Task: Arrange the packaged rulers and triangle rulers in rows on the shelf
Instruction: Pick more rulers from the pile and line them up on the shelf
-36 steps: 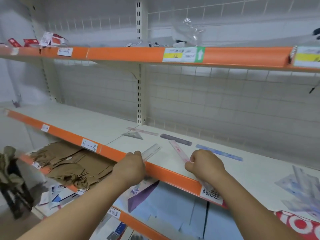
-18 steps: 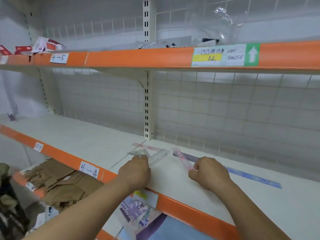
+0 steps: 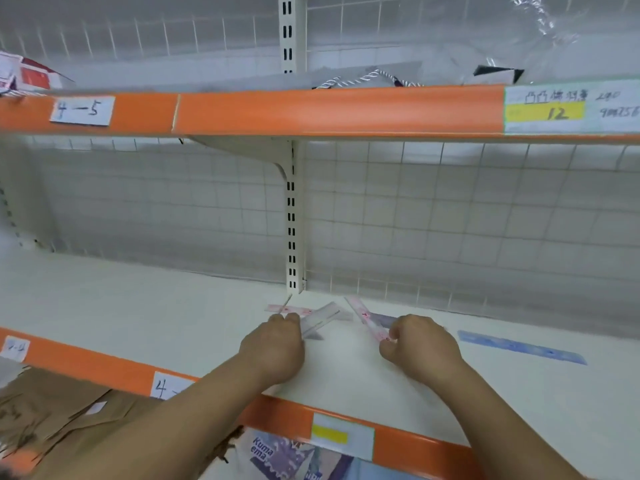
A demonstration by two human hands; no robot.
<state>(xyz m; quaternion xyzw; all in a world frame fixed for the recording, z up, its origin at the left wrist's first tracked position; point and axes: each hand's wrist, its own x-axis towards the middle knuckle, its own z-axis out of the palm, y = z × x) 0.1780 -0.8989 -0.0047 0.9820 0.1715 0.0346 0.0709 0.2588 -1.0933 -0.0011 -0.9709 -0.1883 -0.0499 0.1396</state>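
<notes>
left hand [image 3: 273,348] was down low on the shelf [image 3: 138,323], knuckles up, fingers curled round the near end of a clear ruler [image 3: 320,318]. that ruler ran away from the hand, angling up to the right, close over the white board. a grey triangular shape [image 3: 313,336] showed beneath it, too blurred to name with any confidence.

right hand [image 3: 420,348] sat alongside, well apart from the left and curled as well, thumb and fingers pinching the near end of a pink ruler [image 3: 363,315]. this one slanted back to the left, so the far tips of the two held rulers came near each other. whether they met, i could not tell.

just beyond the left knuckles a second pink ruler [image 3: 287,309] lay flat across the seam between the shelf boards. a purple ruler [image 3: 384,319] peeked out behind the held pink one, just past the right hand. off to the right, well clear of both hands, a blue ruler [image 3: 521,347] lay flat on the board.

at the back stood the wire grid [image 3: 450,220] and the slotted upright [image 3: 292,220]. along the front ran the orange strip [image 3: 86,363], with a yellow tag [image 3: 341,434] between the forearms. overhead, the upper shelf edge [image 3: 311,109] carried a label reading 4-5 [image 3: 82,110]. brown cardboard [image 3: 52,417] sat below on the left.
</notes>
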